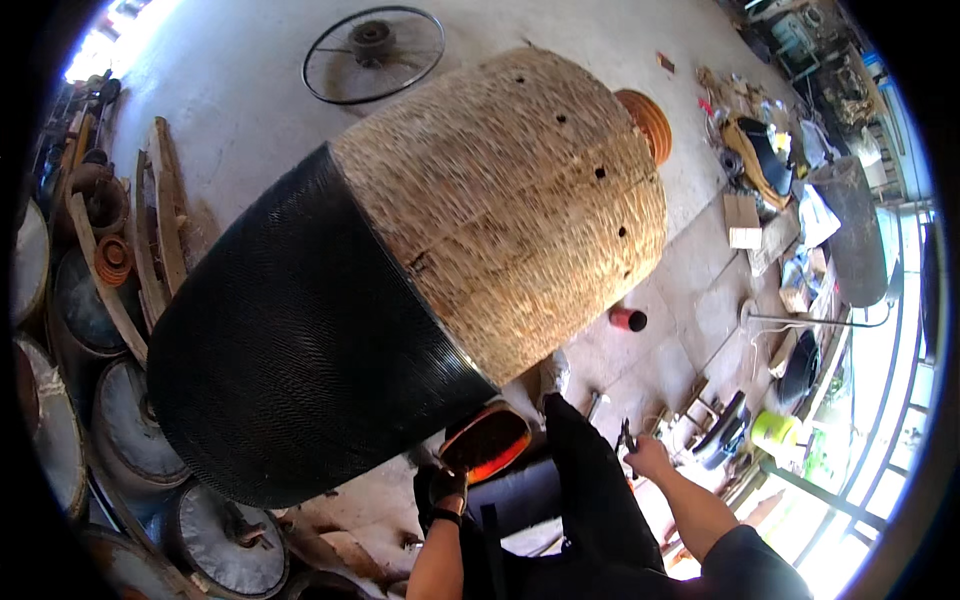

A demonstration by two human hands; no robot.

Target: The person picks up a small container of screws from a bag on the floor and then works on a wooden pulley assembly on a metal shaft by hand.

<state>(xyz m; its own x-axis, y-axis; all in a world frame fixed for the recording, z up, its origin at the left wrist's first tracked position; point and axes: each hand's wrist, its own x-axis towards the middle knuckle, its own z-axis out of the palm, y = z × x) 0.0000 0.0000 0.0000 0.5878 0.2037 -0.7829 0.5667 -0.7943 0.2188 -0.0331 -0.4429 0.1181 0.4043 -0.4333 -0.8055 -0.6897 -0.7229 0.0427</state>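
Two hands busy here, both low in the frame. Left hand [441,490], stained black, sits just under the bottom edge of the huge barrel-shaped form [420,260], right next to a glowing orange-red bowl-like piece [487,443]; fingers look curled, but can't tell if they actually grip anything. Right hand [648,458] is closed around a small dark tool [626,436], maybe pliers, held out to the side over the concrete floor [250,100], well apart from the form.

Form itself fills the middle: lower half wrapped in a black finely ribbed coating, upper half bare tan rope winding with a few dark holes, orange end cap [648,122] poking out at the far end.

Tips for doing this bit well, just my take:
- keep the left hand braced close to the black edge
- bring the tool in slowly, no jabbing at the winding
- watch that hot-looking orange piece near the knuckles
- mind the red can [629,319] and clutter underfoot
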